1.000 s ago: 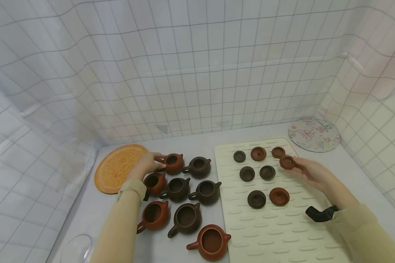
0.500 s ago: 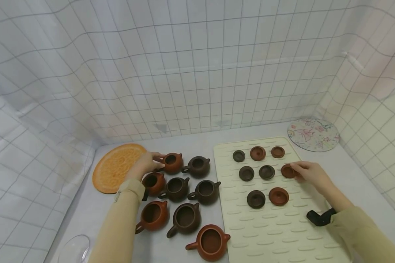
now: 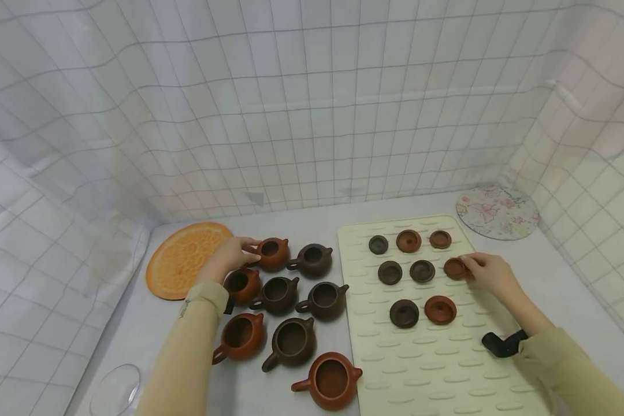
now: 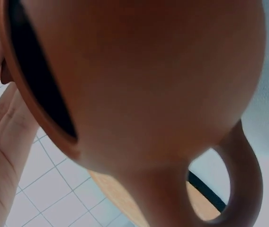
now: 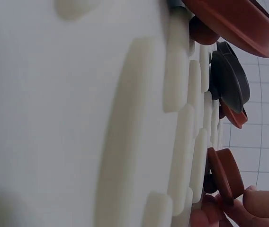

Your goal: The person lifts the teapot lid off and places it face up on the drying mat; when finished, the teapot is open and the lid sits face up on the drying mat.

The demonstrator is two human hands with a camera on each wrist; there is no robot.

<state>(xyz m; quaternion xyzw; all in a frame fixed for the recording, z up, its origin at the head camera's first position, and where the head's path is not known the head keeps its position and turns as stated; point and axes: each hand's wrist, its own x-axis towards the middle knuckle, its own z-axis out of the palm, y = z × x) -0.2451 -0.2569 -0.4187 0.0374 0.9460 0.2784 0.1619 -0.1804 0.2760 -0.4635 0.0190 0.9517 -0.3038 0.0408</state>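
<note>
In the head view, my left hand has its thumb and fingers around the handle side of a small reddish-brown teapot at the back left. The left wrist view is filled by a lidless reddish teapot, with fingers behind its rim. My right hand pinches a small reddish-brown teapot lid by its edge, low over the cream mat. In the right wrist view that lid is tilted, knob downward, thumb on its edge.
Several lidless teapots, reddish and dark brown, stand close together left of the mat. Several upside-down lids lie on the mat. An orange-slice placemat, a floral round mat and a clear round dish lie near the edges.
My right hand has brought the lid down and nearer, from close by the back right lid to the right end of the middle row. My left hand has stayed at the back teapot.
</note>
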